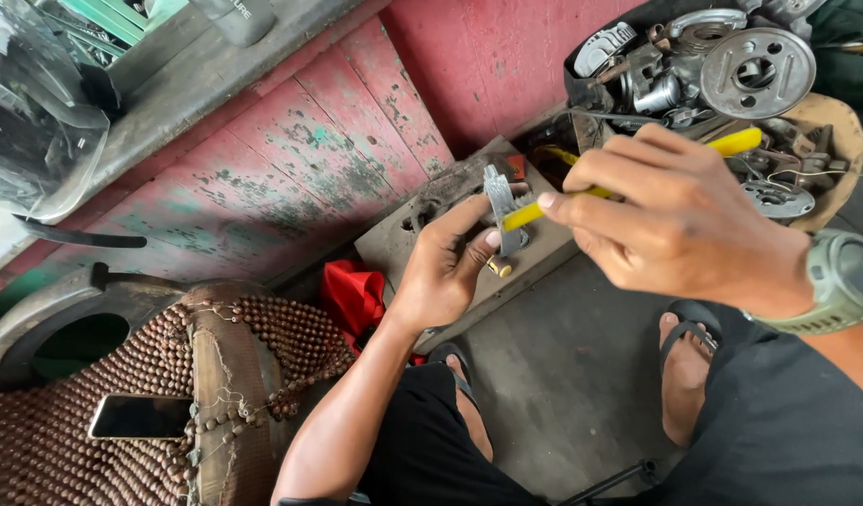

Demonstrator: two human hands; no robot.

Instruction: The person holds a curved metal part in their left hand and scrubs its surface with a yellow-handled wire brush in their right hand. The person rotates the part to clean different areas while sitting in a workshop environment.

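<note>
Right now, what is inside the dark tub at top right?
The dark tub holds grey metal machine parts: a round holed disc, housings and small fittings. Whatever lies deeper is covered by the upper parts and the right hand.

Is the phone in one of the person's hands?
No, the phone lies on the beaded seat cover, away from both hands.

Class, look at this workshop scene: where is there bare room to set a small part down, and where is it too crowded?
Bare patches: the grey concrete floor between the wooden block and the sandalled foot, and the block's near-left face. Crowded: the box of metal parts at top right, and the spot where the left hand holds a metal piece against the right hand and its yellow-handled tool.
</note>
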